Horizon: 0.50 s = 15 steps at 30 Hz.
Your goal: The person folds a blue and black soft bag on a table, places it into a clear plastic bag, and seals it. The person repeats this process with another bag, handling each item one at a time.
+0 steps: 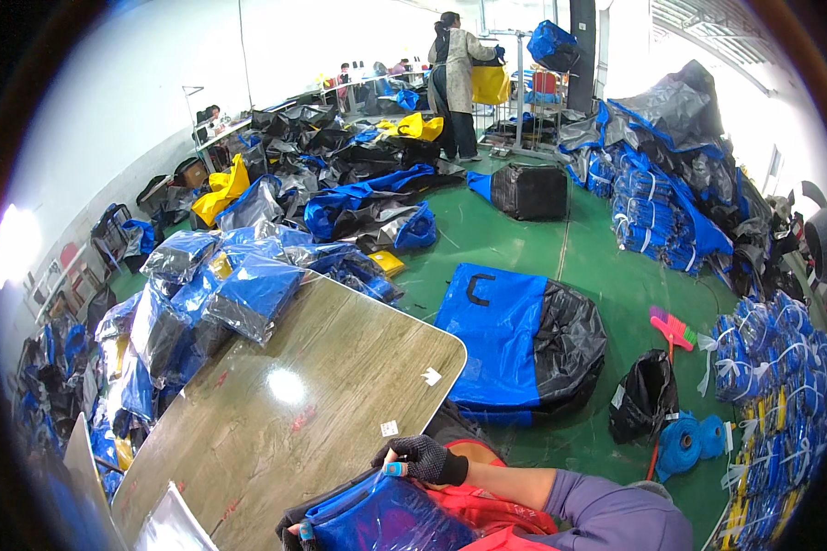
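Note:
A folded blue bag (386, 514) in a clear plastic wrapper lies over my lap, by the near edge of the wood-patterned table (340, 367). My right hand (423, 459), in a black dotted glove with blue tape on a finger, is closed on the package's upper right edge. My left hand (298, 534), also gloved and taped, grips its left side; the lower frame edge and the package hide part of it. A heap of plastic-wrapped blue and black packages (253, 294) covers the table's far left end.
A large blue-and-black bag (496, 340) lies on the green floor (487, 243) beyond the table. To the right are a broom (673, 328), a black sack (645, 395), blue rolls (680, 443) and tied bundles (776, 367). A person (457, 83) stands at a rack at the back.

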Available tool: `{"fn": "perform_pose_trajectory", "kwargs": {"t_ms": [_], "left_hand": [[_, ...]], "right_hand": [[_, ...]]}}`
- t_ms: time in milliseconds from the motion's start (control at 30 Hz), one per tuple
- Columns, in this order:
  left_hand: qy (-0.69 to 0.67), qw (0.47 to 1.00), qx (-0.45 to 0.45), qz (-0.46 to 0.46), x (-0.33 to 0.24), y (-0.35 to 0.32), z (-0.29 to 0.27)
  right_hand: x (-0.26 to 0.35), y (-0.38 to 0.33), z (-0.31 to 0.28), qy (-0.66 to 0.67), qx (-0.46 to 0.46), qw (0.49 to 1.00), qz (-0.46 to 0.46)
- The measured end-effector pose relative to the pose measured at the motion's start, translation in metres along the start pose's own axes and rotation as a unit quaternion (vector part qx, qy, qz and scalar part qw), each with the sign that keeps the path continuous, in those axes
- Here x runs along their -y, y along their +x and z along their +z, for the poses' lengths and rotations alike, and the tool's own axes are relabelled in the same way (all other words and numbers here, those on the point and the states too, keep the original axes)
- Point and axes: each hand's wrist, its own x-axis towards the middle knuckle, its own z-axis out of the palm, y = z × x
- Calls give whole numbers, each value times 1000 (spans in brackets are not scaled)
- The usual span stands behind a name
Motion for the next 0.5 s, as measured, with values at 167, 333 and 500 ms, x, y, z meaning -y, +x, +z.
{"fn": "perform_pose_trajectory", "kwargs": {"t_ms": [167, 333, 500], "left_hand": [[42, 998, 44, -28, -8, 15, 3], [168, 984, 47, 33, -18, 24, 7], [85, 994, -5, 70, -14, 23, 23]], "right_hand": [[2, -3, 6, -35, -30, 999, 18], [1, 3, 6, -31, -6, 998, 62], [8, 10, 15, -153, -87, 983, 52]]}}
